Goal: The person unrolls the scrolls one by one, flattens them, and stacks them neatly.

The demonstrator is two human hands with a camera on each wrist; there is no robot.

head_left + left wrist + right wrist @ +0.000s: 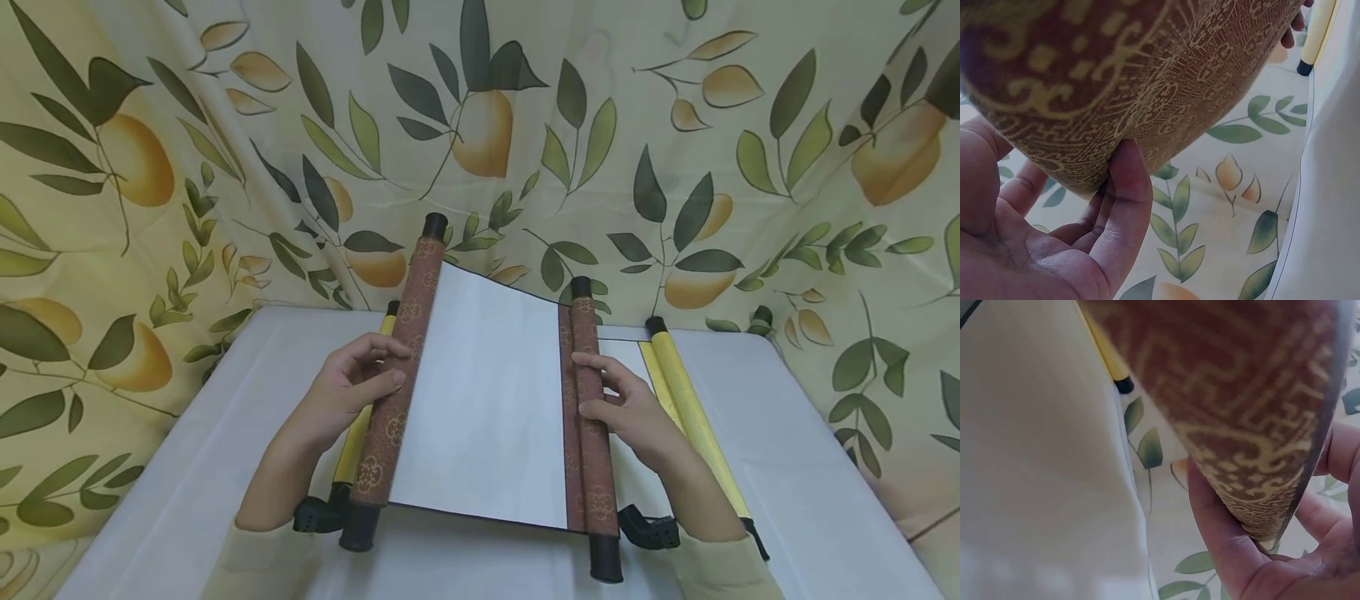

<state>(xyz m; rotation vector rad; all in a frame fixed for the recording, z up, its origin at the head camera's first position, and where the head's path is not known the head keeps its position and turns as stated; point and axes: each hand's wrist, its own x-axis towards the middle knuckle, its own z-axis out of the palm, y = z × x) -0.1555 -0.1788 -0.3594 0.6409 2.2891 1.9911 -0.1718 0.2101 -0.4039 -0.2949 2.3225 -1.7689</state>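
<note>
A hanging scroll with brown, gold-patterned rolls and black end knobs is held up, partly unrolled, its white sheet stretched between the rolls. My left hand grips the left roll, thumb in front. On the other side, the right roll is pinched by my right hand between thumb and fingers. The left roll is thicker and leans to the right at its top. In the left wrist view, the patterned cloth fills the upper part. The right wrist view shows the roll's cloth close up above the thumb.
Behind the held scroll, a second scroll with yellow rolls lies open on the white table, largely covered. A fruit-and-leaf patterned curtain hangs behind the table. Black wrist cameras sit at both wrists.
</note>
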